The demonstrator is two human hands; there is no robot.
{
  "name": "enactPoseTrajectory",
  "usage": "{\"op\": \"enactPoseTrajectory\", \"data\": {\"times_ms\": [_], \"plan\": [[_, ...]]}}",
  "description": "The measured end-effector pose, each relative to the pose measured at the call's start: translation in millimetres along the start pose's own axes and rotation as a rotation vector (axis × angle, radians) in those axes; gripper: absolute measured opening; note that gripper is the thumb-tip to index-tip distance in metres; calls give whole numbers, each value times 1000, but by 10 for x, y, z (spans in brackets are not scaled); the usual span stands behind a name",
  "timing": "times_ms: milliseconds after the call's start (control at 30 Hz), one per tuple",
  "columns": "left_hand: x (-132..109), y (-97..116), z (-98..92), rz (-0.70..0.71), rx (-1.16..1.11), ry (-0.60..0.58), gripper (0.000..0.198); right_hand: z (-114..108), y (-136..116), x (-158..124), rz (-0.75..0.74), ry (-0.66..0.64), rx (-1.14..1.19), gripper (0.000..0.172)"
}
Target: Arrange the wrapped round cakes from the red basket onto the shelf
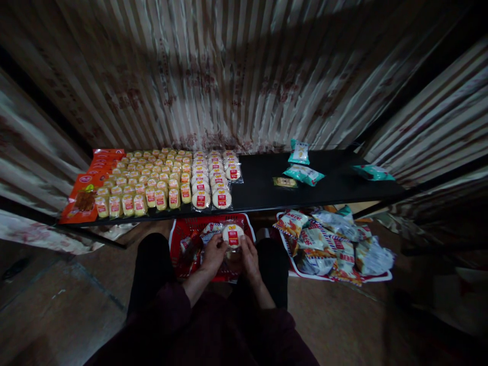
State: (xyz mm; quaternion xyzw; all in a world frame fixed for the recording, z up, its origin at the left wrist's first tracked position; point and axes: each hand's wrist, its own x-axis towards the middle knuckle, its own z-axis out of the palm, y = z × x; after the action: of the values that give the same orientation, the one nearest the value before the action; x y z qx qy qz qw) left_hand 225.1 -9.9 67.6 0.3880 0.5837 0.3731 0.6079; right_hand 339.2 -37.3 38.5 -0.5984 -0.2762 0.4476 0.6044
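Between my two hands is a round white cake in a clear wrapper with a red label (pixel 233 237), its label facing up. My left hand (pixel 214 252) pinches its left edge, and my right hand (pixel 248 254) grips the right edge. Both are above a red basket (pixel 174 241) that stands between my knees with some packets in it. Rows of the same round wrapped cakes (pixel 201 198) stand on the black shelf (pixel 259 193) just ahead. To their left are many small yellow wrapped cakes (pixel 150 183) in rows.
Orange packets (pixel 84 195) lie overlapped at the shelf's left end. Toward its right lie teal packets (pixel 304 174) and a single yellow wrapped cake (pixel 285 181). A second basket (pixel 375 278) heaped with snack bags (pixel 314 239) stands by my right knee. Striped curtains (pixel 213 76) hang behind.
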Motion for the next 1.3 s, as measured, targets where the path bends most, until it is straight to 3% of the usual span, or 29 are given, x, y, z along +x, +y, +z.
{"op": "enactPoseTrajectory", "data": {"times_ms": [467, 767, 1300], "plan": [[-14, 107, 130, 125, -83, -26, 16, -37, -131, 68, -23, 80, 7, 53], [61, 366, 269, 202, -94, -109, 17, -16, -547, 152, -69, 97, -5, 53], [270, 790, 452, 271, -23, -58, 23, -23, -837, 522, -182, 69, -91, 56]]}}
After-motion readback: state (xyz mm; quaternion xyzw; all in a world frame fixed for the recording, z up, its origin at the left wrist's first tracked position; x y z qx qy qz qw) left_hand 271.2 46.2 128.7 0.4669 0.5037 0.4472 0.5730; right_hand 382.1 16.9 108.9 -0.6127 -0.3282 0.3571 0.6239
